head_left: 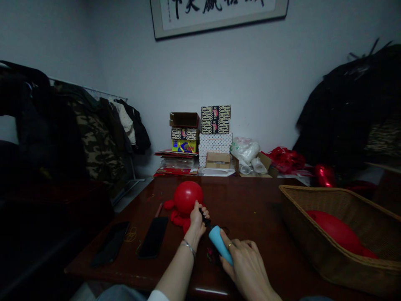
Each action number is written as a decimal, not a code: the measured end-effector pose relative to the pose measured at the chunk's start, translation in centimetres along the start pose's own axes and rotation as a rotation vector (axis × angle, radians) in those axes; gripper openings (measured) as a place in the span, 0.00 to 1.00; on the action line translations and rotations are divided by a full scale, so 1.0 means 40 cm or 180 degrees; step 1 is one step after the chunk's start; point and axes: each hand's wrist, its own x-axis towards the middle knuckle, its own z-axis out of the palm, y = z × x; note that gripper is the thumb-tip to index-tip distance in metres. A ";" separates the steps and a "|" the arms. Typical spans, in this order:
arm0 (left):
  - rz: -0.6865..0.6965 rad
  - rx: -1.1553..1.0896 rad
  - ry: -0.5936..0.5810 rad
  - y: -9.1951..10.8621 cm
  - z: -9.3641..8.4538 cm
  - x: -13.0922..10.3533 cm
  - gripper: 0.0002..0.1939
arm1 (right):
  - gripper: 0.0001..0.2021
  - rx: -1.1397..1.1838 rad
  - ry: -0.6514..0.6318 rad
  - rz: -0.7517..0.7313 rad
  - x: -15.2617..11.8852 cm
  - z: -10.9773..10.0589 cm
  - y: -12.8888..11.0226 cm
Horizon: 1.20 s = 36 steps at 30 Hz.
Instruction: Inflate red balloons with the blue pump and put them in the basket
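A round, inflated red balloon (188, 197) sits over the dark brown table, with limp red balloons (180, 220) under and beside it. My left hand (199, 217) is closed at the balloon's lower right, around a black part that joins a light blue cylinder. That cylinder, which looks like a hand pump (219, 243), slants down toward me. My right hand (244, 257) is wrapped round its near end. The balloon's neck is hidden behind my left fingers.
Two dark phones (153, 237) (111, 243) and rubber bands (130, 235) lie left on the table (250, 196). At right, a wicker basket (338, 192) holds a red balloon (338, 230). Stacked boxes (215, 144) and plastic bags (246, 150) stand at the back.
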 end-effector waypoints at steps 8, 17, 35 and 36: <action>-0.0038 0.0101 0.0076 -0.024 0.001 -0.015 0.16 | 0.28 -0.0050 -0.0070 0.0078 0.028 0.016 -0.012; -0.0013 0.0088 0.0089 -0.022 0.003 -0.016 0.17 | 0.28 -0.0008 -0.0077 0.0117 0.018 0.020 -0.010; 0.0226 -0.0027 0.0340 0.046 -0.016 0.036 0.16 | 0.29 0.0031 0.0145 -0.0222 -0.082 0.064 0.050; 0.0206 -0.0045 0.0311 0.047 -0.016 0.035 0.15 | 0.29 0.0064 0.0201 -0.0292 -0.090 0.069 0.059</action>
